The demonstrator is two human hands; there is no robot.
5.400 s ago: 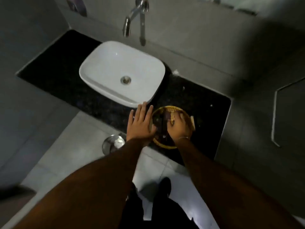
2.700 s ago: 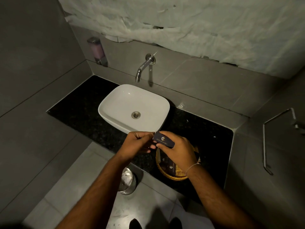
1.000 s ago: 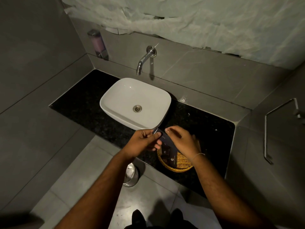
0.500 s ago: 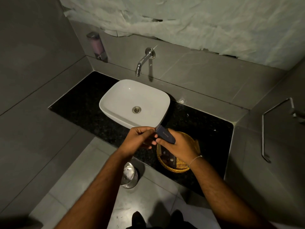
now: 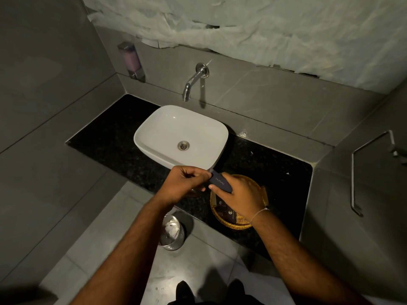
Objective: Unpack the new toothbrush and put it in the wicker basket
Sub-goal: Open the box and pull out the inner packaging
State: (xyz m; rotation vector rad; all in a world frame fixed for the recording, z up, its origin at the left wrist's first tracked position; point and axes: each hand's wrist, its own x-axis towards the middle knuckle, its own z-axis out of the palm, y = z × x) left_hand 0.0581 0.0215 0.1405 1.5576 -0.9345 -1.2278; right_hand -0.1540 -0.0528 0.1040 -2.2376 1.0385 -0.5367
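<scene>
A slim dark blue dental kit box (image 5: 219, 183) with light lettering is held above the counter, just in front of the basin. My right hand (image 5: 241, 193) grips its lower part. My left hand (image 5: 184, 186) pinches its upper end, where a pale edge shows. The toothbrush itself is hidden inside the box. Below my right hand sits the round wicker basket (image 5: 229, 222) on the black counter, with several dark packets (image 5: 226, 211) lying in it. My right hand covers much of the basket.
A white basin (image 5: 163, 133) stands on the black granite counter (image 5: 271, 164) under a wall tap (image 5: 192, 81). A soap dispenser (image 5: 132, 60) hangs at the left. A steel bin (image 5: 171, 235) stands on the floor below. A towel rail (image 5: 361, 172) is on the right wall.
Both hands lifted the blue box out of the basket and brought it up in front of the basin. In the last half second my left fingers closed on the box's upper end.
</scene>
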